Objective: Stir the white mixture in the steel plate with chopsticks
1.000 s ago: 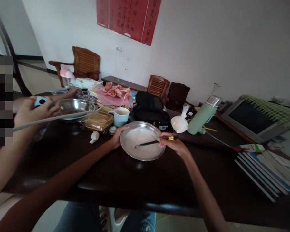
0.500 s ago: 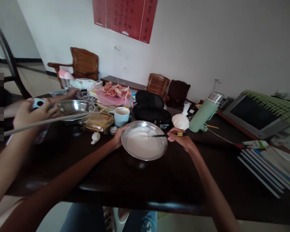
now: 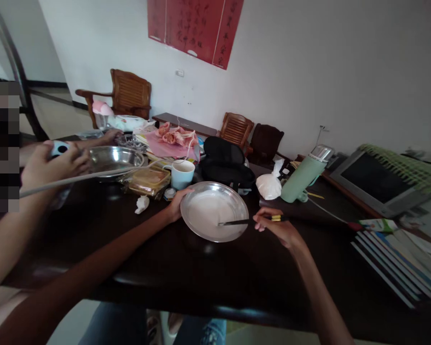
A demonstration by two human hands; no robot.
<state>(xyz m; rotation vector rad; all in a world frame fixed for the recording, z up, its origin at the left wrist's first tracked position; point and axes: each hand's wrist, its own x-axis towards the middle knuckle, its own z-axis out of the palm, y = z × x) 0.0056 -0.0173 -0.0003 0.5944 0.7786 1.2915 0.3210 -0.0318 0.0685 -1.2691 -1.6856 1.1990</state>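
A shallow metal bowl [image 3: 242,229] holding a pale, milky mixture [image 3: 208,218] stands on the dark table. Closed on its left rim is my left hand [image 3: 179,205], thumb on the upper edge. From the right, my right hand [image 3: 275,225] grips dark chopsticks [image 3: 237,222] with yellow bands near the top; their tips dip into the mixture. Behind the bowl are a light blue mug [image 3: 182,176] and an open black case [image 3: 224,165]. A knotted bag of white powder [image 3: 269,186] lies beyond my right hand.
On the left, another person's hand [image 3: 52,165] holds a small device near a second metal bowl [image 3: 117,154]; a grey cable crosses there. A plastic-wrapped box [image 3: 148,182] and crumpled tissue [image 3: 141,204] lie nearby. To the right are a green thermos [image 3: 303,177], stacked books [image 3: 395,263] and a television [image 3: 377,170].
My right hand has moved slightly right and toward me, bringing the chopsticks' tips to the near part of the mixture. My left hand still holds the rim.
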